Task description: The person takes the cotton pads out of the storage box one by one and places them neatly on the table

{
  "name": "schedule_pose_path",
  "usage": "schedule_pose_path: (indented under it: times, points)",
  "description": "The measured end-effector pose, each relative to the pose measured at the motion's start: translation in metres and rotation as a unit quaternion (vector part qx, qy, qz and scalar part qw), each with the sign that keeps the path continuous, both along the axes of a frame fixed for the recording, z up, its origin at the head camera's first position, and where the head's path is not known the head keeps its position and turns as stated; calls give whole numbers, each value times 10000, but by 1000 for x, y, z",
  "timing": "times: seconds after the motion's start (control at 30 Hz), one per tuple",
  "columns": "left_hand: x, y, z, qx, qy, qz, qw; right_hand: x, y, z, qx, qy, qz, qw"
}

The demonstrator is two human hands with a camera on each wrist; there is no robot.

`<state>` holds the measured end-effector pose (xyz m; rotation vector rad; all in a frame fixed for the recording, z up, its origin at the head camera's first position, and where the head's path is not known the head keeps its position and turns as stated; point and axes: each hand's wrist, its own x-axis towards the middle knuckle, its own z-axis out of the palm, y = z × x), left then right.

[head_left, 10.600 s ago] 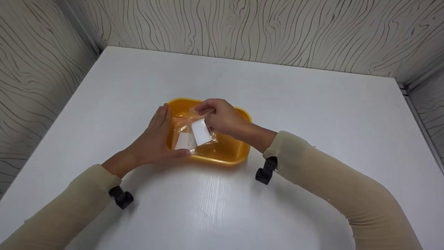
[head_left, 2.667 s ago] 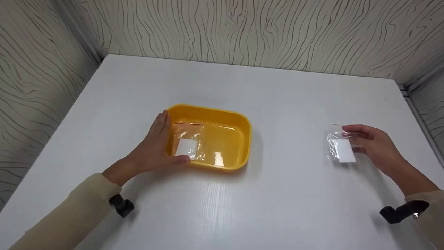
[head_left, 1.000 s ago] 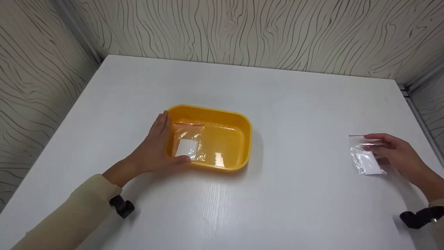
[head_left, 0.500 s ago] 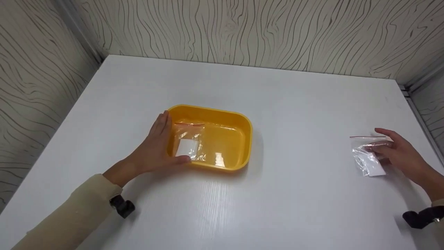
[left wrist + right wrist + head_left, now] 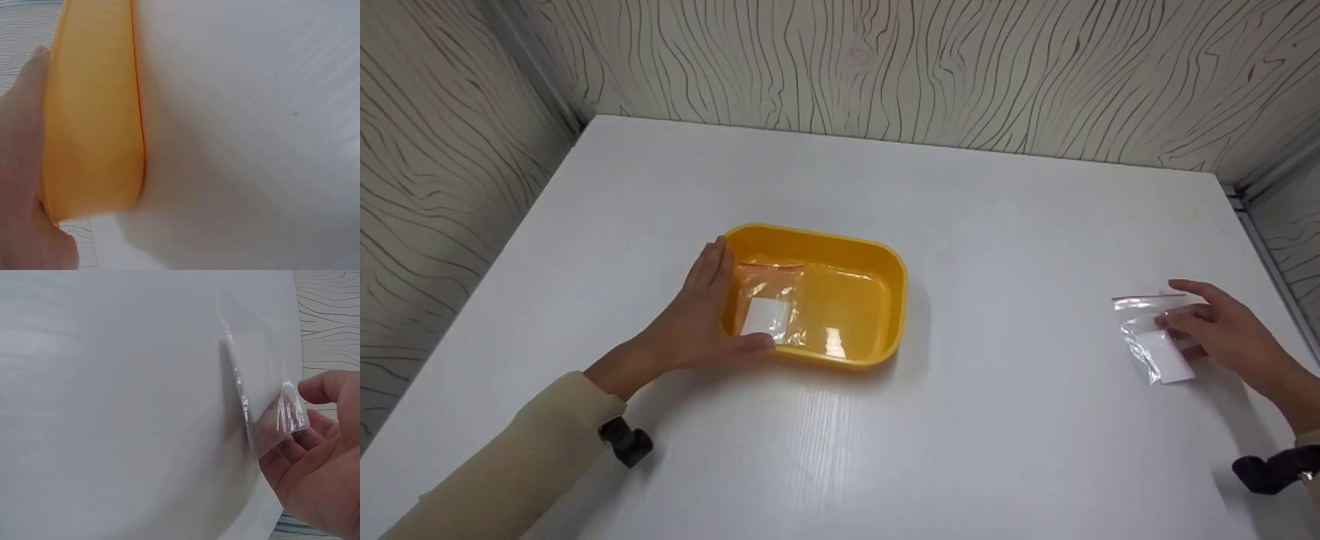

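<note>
My left hand (image 5: 690,315) lies along the left end of a yellow plastic bin (image 5: 894,300), fingers straight on its side and thumb on the front rim. Inside the bin, at its left, is a clear zip bag (image 5: 772,281) with a red seal line and a white card (image 5: 765,319). At the far right my right hand (image 5: 1230,330) holds a second zip bag (image 5: 1144,330) with a white piece in it. The forefinger is raised off this bag. In the right wrist view the bag (image 5: 261,377) tilts above the table, with curled fingers behind it.
The white table (image 5: 997,225) spans the view, with wood-patterned walls (image 5: 855,67) at the back and sides. A black wrist camera mount (image 5: 626,442) sits on the left sleeve, and another mount (image 5: 1271,472) on the right wrist.
My right hand took the second bag from the bin and carried it to the far right. Lately its forefinger lifted and the bag spread flatter. My left hand stayed at the bin.
</note>
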<state>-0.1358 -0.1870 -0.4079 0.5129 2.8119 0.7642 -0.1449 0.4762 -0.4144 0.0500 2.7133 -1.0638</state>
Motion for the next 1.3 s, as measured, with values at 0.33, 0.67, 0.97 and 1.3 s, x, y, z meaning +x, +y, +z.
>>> schedule_pose_path:
  times: [0.33,0.67,0.97,1.3]
  points:
    - [0,1,0,24,-34,26,10000,2,-7,6,830,-190,-196,9962]
    - [0,1,0,28,-37,35,10000,1,-6,9,948,-392,-241,9944]
    - [0,1,0,98,-1,-67,9999,2,-3,17,1194,-459,-69,9918]
    - [-1,1,-1,111,7,-16,9999,3,-2,17,1331,-157,-278,9906]
